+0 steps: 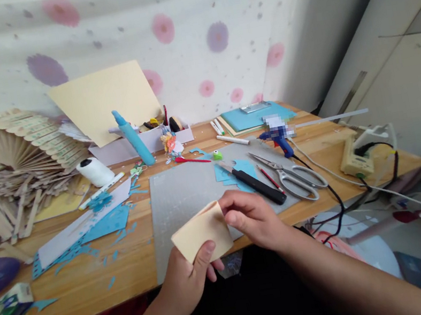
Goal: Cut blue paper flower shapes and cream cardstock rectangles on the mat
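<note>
A folded cream paper (201,232) is held above the front edge of the grey cutting mat (173,199). My left hand (192,274) grips its lower left part, thumb on top and fingers underneath. At its upper right corner, the curled fingers and thumb of my right hand (249,216) close on the paper's edge. Beyond my right hand lie a black-handled cutter (258,186), a red pencil (270,178) and grey-handled scissors (293,178). Blue paper pieces (243,170) rest under the cutter.
A blue glue gun (281,139) with cables sits right, near a power strip (356,156). A blue bottle (134,138), white thread spool (94,171) and white tray (119,150) stand behind. Wooden sticks (7,207) and blue scraps (108,221) lie left.
</note>
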Action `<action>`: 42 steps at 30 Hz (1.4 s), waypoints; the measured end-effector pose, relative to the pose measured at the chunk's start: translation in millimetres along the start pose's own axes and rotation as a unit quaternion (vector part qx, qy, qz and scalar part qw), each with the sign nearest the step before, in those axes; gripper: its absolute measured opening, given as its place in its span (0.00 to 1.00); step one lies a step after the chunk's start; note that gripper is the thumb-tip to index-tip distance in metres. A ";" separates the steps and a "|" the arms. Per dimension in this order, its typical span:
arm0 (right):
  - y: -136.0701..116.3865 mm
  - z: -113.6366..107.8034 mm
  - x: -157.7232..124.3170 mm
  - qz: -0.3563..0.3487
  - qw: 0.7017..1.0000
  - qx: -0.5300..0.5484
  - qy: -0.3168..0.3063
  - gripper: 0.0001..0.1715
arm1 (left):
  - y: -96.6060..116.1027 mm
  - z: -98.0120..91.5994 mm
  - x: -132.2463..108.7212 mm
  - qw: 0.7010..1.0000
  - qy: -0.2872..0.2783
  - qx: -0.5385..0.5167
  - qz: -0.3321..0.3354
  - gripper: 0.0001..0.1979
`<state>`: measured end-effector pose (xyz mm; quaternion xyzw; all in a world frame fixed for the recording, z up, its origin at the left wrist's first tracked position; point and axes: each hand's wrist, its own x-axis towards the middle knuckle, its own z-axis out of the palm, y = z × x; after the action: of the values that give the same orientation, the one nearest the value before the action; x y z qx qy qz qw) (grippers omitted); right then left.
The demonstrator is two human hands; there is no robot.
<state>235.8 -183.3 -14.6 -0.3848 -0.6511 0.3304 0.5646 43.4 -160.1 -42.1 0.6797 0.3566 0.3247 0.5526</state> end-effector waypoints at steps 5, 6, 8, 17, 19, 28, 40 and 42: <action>-4.1 15.4 5.7 -0.021 0.993 -0.067 0.096 0.17 | -0.2 4.4 -5.8 1.000 -0.015 0.013 -0.017 0.18; -1.9 19.0 5.8 -0.023 0.990 -0.081 0.116 0.18 | -2.2 5.9 -6.8 0.999 -0.024 -0.001 -0.024 0.20; 3.4 21.1 6.7 -0.008 0.988 -0.088 0.126 0.20 | -6.0 8.1 -8.0 0.998 -0.037 -0.034 -0.043 0.21; 30.8 -59.9 9.7 0.147 0.840 -0.521 0.041 0.21 | 16.6 -9.5 12.0 0.890 0.125 -0.391 -0.199 0.22; 40.1 -69.8 7.1 0.164 0.812 -0.560 0.013 0.17 | 22.6 -14.6 16.3 0.852 0.136 -0.459 -0.214 0.22; 43.3 -76.6 10.5 0.192 0.779 -0.596 -0.012 0.16 | 29.3 -22.8 11.2 0.804 0.154 -0.530 -0.222 0.26; -39.4 -35.4 -25.7 0.034 0.865 -0.467 -0.182 0.22 | 29.4 -21.2 11.1 0.837 0.252 -0.465 -0.143 0.20; -37.9 -35.3 -25.9 0.038 0.858 -0.475 -0.189 0.22 | 29.6 -21.8 11.5 0.839 0.246 -0.465 -0.137 0.20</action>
<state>267.6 -224.5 10.8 -0.5608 -0.8082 0.0686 0.1661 35.0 -143.1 -8.5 0.1849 0.3776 0.5296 0.7367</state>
